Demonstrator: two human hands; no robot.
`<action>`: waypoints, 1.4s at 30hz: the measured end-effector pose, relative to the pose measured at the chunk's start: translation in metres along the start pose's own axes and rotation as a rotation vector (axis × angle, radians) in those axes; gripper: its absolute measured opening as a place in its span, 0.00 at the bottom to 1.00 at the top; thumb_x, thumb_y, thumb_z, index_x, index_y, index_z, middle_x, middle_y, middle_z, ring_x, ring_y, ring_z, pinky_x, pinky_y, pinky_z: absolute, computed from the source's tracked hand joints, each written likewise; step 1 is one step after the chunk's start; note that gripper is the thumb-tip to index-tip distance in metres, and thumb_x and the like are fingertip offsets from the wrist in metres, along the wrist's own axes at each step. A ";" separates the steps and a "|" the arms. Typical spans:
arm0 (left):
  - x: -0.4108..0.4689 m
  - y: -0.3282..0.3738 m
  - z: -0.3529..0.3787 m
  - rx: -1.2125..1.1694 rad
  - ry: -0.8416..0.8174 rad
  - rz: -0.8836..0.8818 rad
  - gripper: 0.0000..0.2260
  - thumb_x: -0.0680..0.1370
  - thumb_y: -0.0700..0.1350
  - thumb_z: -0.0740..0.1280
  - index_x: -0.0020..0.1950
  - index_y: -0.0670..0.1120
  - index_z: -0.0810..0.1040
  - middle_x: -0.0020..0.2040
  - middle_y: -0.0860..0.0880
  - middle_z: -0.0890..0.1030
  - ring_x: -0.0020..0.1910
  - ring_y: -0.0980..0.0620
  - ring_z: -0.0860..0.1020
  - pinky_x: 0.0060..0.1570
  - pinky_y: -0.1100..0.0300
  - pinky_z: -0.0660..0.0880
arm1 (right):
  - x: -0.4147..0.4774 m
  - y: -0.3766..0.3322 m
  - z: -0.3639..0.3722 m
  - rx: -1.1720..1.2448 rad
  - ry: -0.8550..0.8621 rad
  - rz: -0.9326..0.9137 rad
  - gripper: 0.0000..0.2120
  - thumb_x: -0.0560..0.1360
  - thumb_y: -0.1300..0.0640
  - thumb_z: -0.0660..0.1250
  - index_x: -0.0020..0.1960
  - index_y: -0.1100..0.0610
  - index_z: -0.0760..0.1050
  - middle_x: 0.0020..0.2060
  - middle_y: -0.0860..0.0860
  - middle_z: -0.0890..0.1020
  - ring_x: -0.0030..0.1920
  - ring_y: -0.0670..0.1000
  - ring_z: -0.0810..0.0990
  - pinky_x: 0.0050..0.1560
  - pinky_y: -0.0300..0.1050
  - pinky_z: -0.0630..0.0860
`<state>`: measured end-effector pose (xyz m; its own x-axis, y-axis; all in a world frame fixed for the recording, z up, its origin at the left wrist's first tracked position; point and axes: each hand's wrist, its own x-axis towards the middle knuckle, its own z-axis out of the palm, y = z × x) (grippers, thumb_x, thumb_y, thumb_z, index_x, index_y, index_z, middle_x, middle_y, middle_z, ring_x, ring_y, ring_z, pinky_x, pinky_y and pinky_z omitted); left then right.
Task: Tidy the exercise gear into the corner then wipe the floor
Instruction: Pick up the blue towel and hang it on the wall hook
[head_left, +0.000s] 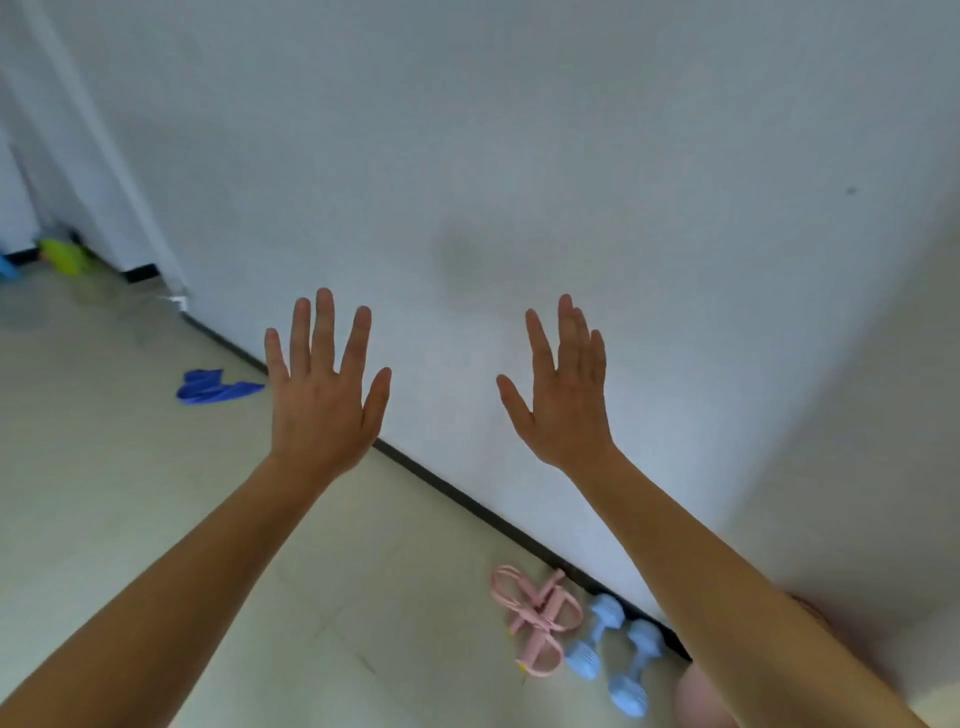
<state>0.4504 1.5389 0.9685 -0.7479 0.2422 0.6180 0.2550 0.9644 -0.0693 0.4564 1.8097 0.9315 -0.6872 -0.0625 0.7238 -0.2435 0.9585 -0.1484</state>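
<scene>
Pink pull bands (535, 618) and two blue dumbbells (595, 634) lie close together on the floor (130, 493), against the dark skirting in the corner at your lower right. Treat the tidying step as largely done. A green item (65, 257) far off at the left may need collecting; it is too blurred to identify. Your left hand (322, 395) and right hand (566, 405) are raised before the wall, fingers straight and fanned, holding nothing. The blue cloth (218, 388) lies on the floor near the skirting, beside your left hand in view. Wiping appears not yet begun.
</scene>
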 end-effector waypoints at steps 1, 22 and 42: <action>-0.015 -0.032 -0.004 0.017 -0.008 -0.045 0.30 0.82 0.58 0.49 0.81 0.46 0.51 0.80 0.38 0.47 0.79 0.38 0.46 0.73 0.34 0.51 | 0.006 -0.029 0.013 0.019 -0.004 -0.023 0.34 0.82 0.42 0.60 0.81 0.58 0.54 0.80 0.64 0.50 0.80 0.63 0.49 0.77 0.65 0.53; -0.107 -0.556 0.009 0.261 -0.112 -0.413 0.30 0.82 0.58 0.50 0.80 0.43 0.54 0.79 0.35 0.51 0.78 0.35 0.51 0.72 0.32 0.53 | 0.144 -0.503 0.329 0.261 -0.183 -0.395 0.33 0.82 0.45 0.59 0.81 0.56 0.53 0.80 0.63 0.49 0.80 0.63 0.49 0.77 0.64 0.54; 0.064 -0.993 0.192 0.373 -0.167 -0.511 0.31 0.82 0.59 0.47 0.80 0.44 0.52 0.79 0.35 0.50 0.78 0.35 0.51 0.72 0.32 0.52 | 0.424 -0.774 0.706 0.320 -0.348 -0.470 0.35 0.82 0.43 0.56 0.82 0.53 0.46 0.81 0.61 0.46 0.81 0.62 0.48 0.79 0.63 0.49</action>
<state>0.0317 0.6166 0.9262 -0.8114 -0.2726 0.5170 -0.3655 0.9269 -0.0849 -0.1297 0.8448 0.8779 -0.6266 -0.5909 0.5081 -0.7250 0.6812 -0.1018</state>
